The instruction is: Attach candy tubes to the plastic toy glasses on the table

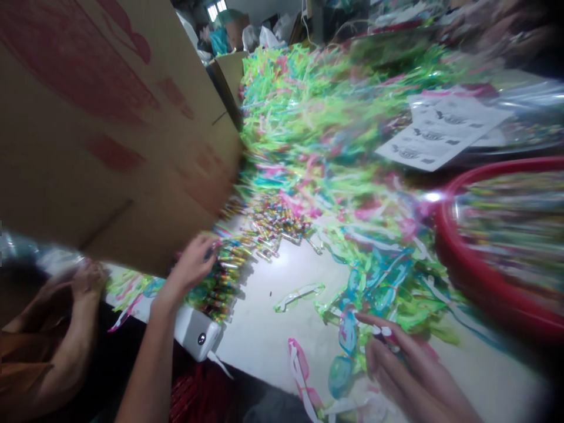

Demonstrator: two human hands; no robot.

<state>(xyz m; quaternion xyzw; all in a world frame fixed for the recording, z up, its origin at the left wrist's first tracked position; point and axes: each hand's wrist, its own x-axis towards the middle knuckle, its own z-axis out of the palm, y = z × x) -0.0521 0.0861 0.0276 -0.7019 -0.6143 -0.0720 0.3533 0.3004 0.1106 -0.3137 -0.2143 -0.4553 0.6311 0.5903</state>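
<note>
My left hand (194,262) is over the left end of a row of small clear tubes (229,267) filled with coloured beads or candies. Its fingers are curled together, and what they hold, if anything, does not show clearly. At the lower right, my right hand (403,364) has its index finger stretched forward to a blue plastic toy pair of glasses (347,332), with the other fingers bent. Blue and green toy glasses lie heaped just beyond it. A pink pair (302,376) lies near the table's front edge, and a green pair (299,296) rests on the white tabletop (259,335).
A large cardboard box (118,135) looms at the left. Toy glasses form a big pile (317,117) behind. At right stand a red basin (462,258) of tubes and printed sheets (440,129). A white power bank (198,332) sits at the edge. Another person's hands (86,282) are at left.
</note>
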